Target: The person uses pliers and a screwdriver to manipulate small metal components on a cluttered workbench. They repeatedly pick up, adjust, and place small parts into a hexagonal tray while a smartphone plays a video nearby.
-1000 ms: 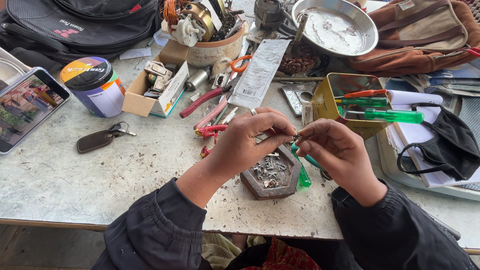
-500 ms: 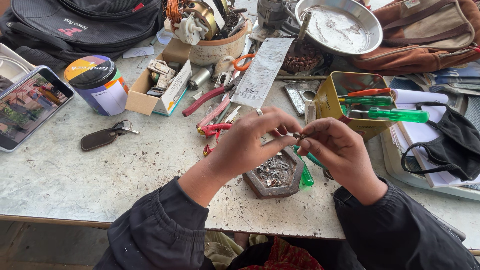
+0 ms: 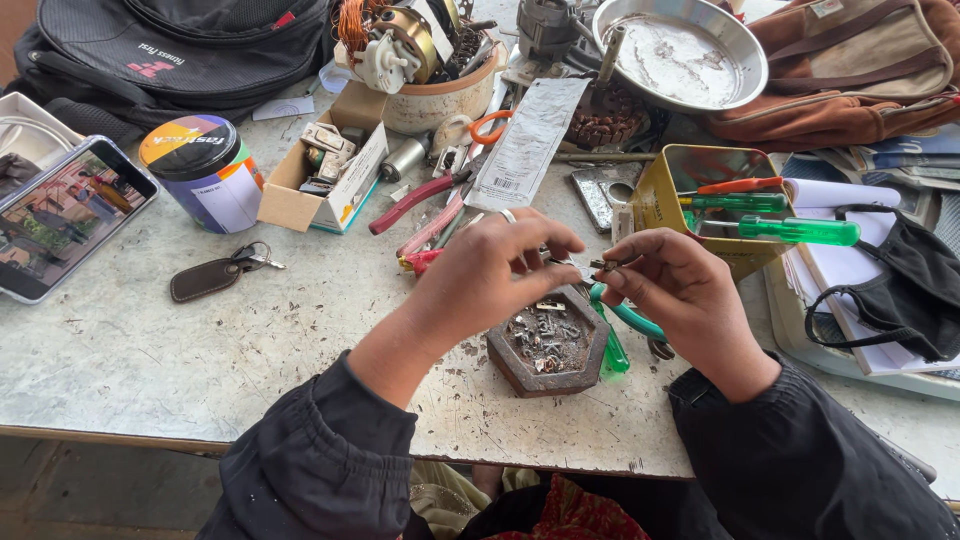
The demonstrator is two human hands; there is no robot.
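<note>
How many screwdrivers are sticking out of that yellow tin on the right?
3 in the yellow tin: an orange-handled one on top, a green-handled one just below, and a longer green-handled one lowest, reaching furthest right. More may be hidden inside the tin.

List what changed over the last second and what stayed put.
Little changed. The left hand and right hand kept pinching one small metal part between their fingertips above the hexagonal tray, shifting only slightly. The green-handled pliers, key fob, tin and phone stayed put.
</note>
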